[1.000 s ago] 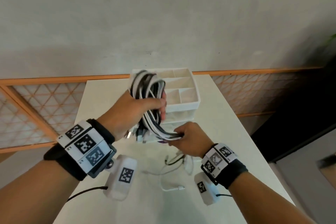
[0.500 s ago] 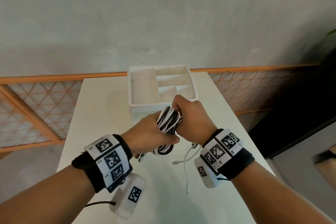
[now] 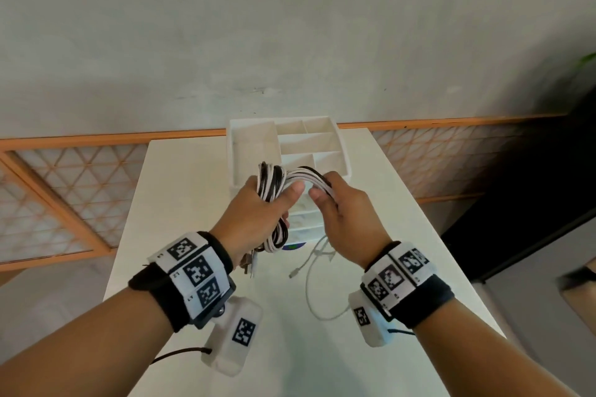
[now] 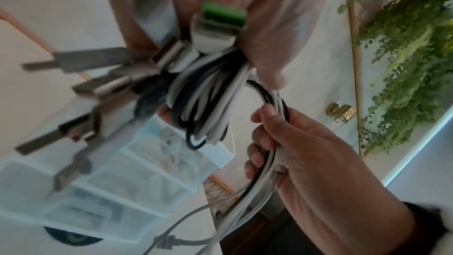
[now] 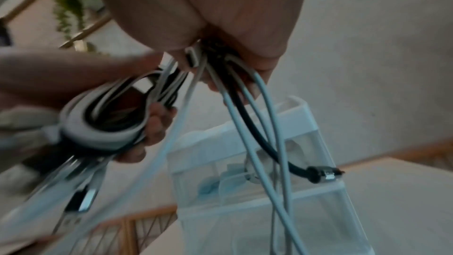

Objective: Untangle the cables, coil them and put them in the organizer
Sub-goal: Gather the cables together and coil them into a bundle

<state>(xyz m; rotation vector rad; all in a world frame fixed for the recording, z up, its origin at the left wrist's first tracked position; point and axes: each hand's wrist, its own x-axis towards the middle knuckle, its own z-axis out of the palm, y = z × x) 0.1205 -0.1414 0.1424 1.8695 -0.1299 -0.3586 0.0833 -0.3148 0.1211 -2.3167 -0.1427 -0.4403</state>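
Note:
A coil of white and black cables (image 3: 272,184) (image 4: 203,100) (image 5: 105,121) is gripped in my left hand (image 3: 258,206), held above the table in front of the white organizer (image 3: 251,151). Several USB plugs (image 4: 171,53) stick out below the left palm. My right hand (image 3: 338,209) (image 4: 294,146) grips the loose strands (image 3: 309,176) that run from the coil. From the right fist, white cables and one black cable with a plug (image 5: 323,174) hang down. A loose white cable end (image 3: 309,274) trails on the table (image 3: 200,203).
The organizer has several open top compartments and translucent drawers (image 4: 105,187) (image 5: 269,191) below. An orange lattice railing (image 3: 74,190) runs behind the table on both sides. A dark opening (image 3: 532,203) lies to the right, and green plants (image 4: 404,55) hang there.
Both hands have risen towards the organizer and moved apart. The right hand now draws strands sideways off the coil, which a moment ago it clasped close against the left hand.

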